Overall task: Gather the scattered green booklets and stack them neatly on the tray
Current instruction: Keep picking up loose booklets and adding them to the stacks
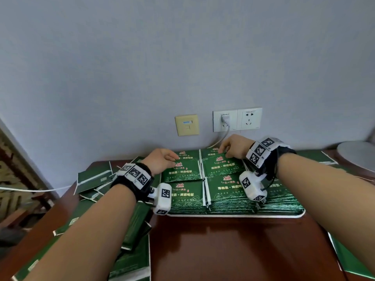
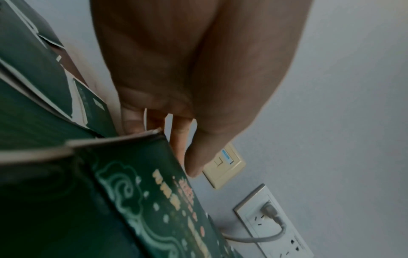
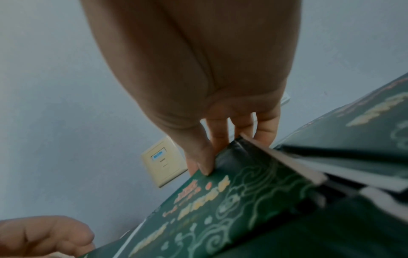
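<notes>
Near left, loose green booklets [image 1: 132,226] still litter the table [image 1: 233,250]. Beyond, stacks fill the white tray [image 1: 233,215]. At the far stacks, the left hand [image 1: 162,161] rests relaxed fingers on a top cover, apparently gripping nothing; the right hand [image 1: 233,148] pinches a top booklet [image 1: 221,165]. Risk: an uneven pull may skew that stack's covers. Gold cover lettering is blurred, unreadable; a wall plate [image 1: 187,125] label likewise.
</notes>
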{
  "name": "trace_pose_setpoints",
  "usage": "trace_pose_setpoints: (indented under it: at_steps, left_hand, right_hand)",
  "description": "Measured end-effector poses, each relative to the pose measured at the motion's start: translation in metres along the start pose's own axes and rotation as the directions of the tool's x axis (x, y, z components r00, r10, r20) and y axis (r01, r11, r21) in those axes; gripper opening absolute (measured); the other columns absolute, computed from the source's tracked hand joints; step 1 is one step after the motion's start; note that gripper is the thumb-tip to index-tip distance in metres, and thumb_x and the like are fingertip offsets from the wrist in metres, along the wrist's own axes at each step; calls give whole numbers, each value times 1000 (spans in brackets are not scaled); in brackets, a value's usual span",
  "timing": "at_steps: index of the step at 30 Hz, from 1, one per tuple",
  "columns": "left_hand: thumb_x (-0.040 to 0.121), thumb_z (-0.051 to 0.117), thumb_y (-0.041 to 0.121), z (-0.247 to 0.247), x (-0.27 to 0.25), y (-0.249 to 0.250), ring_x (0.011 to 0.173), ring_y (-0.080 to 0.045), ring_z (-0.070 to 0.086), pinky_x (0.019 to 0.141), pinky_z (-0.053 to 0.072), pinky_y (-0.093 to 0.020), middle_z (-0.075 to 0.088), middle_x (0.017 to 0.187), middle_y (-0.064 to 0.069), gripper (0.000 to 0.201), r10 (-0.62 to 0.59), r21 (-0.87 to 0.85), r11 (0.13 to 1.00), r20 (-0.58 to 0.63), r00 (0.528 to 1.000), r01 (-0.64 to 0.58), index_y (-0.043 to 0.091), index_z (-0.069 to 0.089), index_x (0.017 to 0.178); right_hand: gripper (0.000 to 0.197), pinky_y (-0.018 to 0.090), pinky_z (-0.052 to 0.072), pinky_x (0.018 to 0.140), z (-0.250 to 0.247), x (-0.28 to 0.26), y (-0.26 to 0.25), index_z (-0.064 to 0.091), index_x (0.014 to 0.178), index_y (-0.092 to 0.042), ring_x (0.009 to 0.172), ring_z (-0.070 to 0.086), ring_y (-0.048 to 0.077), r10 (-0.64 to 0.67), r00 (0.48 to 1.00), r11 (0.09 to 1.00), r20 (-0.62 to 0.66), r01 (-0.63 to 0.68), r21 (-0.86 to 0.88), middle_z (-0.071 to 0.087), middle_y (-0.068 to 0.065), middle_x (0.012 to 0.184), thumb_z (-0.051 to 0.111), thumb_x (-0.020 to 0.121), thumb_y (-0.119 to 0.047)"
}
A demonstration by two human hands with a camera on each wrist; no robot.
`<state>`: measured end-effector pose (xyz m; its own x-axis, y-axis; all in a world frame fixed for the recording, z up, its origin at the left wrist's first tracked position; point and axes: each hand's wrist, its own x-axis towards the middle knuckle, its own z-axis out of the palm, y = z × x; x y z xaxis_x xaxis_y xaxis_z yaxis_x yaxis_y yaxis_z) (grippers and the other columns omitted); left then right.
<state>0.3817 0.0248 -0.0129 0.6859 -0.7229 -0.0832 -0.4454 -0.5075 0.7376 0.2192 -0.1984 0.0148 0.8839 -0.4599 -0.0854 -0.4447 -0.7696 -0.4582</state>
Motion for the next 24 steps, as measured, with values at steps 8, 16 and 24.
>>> trace_pose_setpoints:
  at_steps: [8, 16, 24]
  left_hand:
    - [87, 67, 7, -6, -24, 12, 105, -18, 59, 93, 40, -26, 65, 110, -5, 21, 37, -39, 998, -60, 998, -39, 13, 69, 107]
    - [88, 65, 8, -26, -91, 28, 99, -19, 59, 81, 43, -24, 65, 110, -7, 16, 65, 22, 998, -97, 993, -63, 15, 67, 102]
    - [87, 66, 9, -52, -182, 11, 97, -17, 59, 81, 39, -19, 64, 103, -4, 20, 103, 112, 990, -141, 985, -88, 11, 67, 107]
  right_hand:
    - [27, 22, 44, 85, -5, -22, -13, 73, 104, -20, 102, 61, 17, 5, 998, 998, -64, -8, -56, 66, -1, 114, 67, 82, -5]
    - [25, 26, 49, 83, -13, -85, -67, 69, 108, -19, 97, 62, 17, -70, 993, 997, -100, 67, -34, 66, 3, 112, 64, 86, -11]
    - [28, 22, 39, 76, 21, -148, -135, 67, 113, -17, 88, 53, 13, -189, 980, 979, -58, 184, -90, 55, -5, 98, 68, 85, -18]
